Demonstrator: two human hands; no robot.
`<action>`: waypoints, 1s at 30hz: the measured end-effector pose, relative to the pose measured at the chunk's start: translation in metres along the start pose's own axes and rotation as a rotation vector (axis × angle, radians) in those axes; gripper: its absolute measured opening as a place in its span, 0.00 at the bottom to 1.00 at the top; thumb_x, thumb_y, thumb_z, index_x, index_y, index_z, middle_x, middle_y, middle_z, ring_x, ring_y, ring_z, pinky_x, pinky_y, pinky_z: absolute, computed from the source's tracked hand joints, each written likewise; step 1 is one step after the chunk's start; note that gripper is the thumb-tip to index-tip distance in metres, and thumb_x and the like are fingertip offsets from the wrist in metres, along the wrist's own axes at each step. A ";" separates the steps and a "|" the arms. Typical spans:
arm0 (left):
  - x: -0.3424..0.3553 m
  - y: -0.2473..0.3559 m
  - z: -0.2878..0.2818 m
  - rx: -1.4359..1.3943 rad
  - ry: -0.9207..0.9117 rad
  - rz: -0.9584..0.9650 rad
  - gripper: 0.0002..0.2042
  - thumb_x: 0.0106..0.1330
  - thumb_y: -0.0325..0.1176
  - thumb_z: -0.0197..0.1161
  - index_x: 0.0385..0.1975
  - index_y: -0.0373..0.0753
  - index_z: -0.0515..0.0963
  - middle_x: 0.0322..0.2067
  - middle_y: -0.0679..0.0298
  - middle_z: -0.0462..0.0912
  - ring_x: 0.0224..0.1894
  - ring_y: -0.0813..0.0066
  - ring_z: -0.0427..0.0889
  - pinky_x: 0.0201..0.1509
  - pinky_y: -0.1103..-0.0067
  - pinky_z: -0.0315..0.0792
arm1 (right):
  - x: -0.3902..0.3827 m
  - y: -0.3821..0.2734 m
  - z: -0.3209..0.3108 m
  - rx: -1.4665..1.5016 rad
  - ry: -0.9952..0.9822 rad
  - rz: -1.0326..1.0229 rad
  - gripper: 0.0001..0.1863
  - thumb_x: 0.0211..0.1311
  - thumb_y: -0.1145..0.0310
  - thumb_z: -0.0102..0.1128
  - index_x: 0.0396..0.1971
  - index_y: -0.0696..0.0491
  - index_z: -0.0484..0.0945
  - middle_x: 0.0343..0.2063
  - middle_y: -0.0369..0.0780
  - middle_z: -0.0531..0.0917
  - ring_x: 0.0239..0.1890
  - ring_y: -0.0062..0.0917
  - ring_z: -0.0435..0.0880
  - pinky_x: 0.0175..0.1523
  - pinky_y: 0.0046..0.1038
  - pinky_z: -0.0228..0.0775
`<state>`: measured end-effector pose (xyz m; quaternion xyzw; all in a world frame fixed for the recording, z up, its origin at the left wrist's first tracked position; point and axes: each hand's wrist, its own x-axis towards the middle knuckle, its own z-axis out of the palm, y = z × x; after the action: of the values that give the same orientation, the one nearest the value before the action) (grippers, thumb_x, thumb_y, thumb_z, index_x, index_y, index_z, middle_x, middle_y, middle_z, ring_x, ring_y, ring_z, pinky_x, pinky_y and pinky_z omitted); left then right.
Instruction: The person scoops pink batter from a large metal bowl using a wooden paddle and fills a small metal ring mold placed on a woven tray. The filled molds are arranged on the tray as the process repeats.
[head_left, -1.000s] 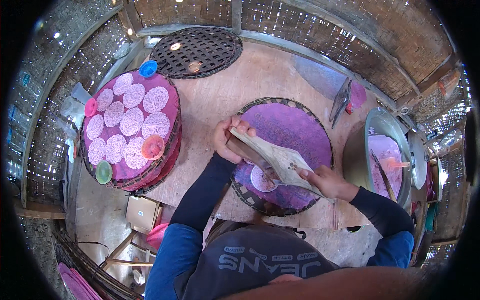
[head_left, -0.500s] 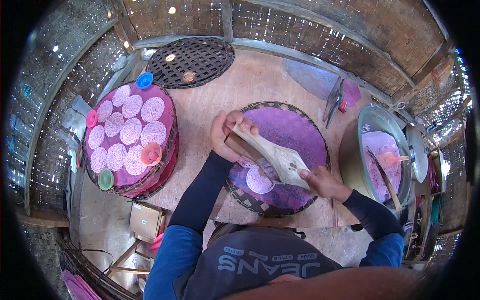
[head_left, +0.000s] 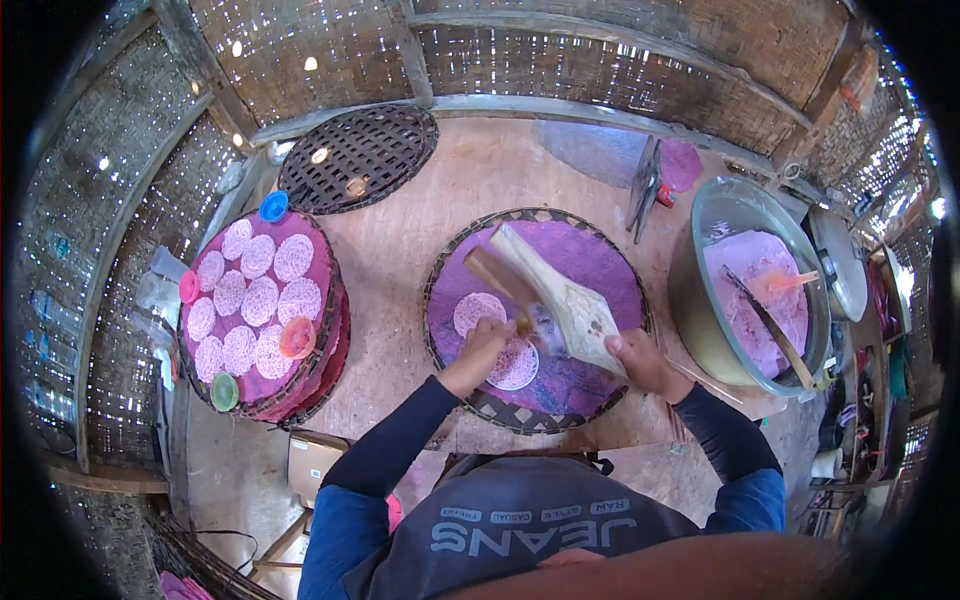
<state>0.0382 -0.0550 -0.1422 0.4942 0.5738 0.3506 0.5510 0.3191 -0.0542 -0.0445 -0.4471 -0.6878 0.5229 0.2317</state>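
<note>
A two-handled wooden press (head_left: 565, 300) slants over a round purple tray (head_left: 605, 255), its upper end leaning left. Beneath it, toward the person, a white ring (head_left: 536, 374) lies on the tray around a lacy pink disc (head_left: 510, 365); a second pink disc (head_left: 479, 310) lies just up and left of it.

Both forearms reach in from the lower edge, bent at the elbows. The right hand (head_left: 643, 364) is at the press's lower right end; the left hand (head_left: 485, 347) is low over the tray, beside the ring. Half a second ago the left hand gripped the press's upper end; now it has let go and come down, leaving that end free.

The right hand is closed around the pale handle. The left fingers are curled, tips drawn close; I cannot tell whether they pinch anything.

Leftward, stacked trays (head_left: 238, 385) carry more pink discs. Rightward stands a tub (head_left: 712, 325) of pink dough (head_left: 745, 255).
</note>
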 end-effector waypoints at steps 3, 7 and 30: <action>-0.046 0.051 -0.008 0.711 -0.086 0.189 0.26 0.63 0.49 0.50 0.58 0.40 0.65 0.49 0.51 0.66 0.50 0.59 0.65 0.54 0.65 0.57 | 0.002 0.013 -0.004 0.163 0.044 0.096 0.32 0.62 0.44 0.46 0.25 0.64 0.78 0.15 0.37 0.76 0.18 0.18 0.73 0.23 0.24 0.64; -0.076 0.049 -0.007 1.230 0.107 0.501 0.30 0.58 0.47 0.55 0.60 0.41 0.63 0.55 0.54 0.64 0.53 0.55 0.62 0.52 0.61 0.58 | 0.004 0.012 -0.003 0.185 0.077 0.072 0.31 0.62 0.45 0.47 0.25 0.64 0.78 0.15 0.37 0.76 0.18 0.18 0.73 0.23 0.24 0.64; -0.097 0.072 -0.070 -0.048 0.758 0.585 0.27 0.49 0.27 0.67 0.50 0.29 0.66 0.45 0.55 0.75 0.47 0.67 0.74 0.54 0.75 0.66 | 0.042 0.034 0.104 -0.695 0.063 -0.383 0.57 0.40 0.44 0.66 0.66 0.53 0.44 0.63 0.47 0.58 0.66 0.39 0.55 0.66 0.54 0.32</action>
<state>-0.0268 -0.1181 -0.0360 0.4597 0.5627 0.6596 0.1924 0.2292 -0.0700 -0.1177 -0.3783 -0.8872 0.1924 0.1809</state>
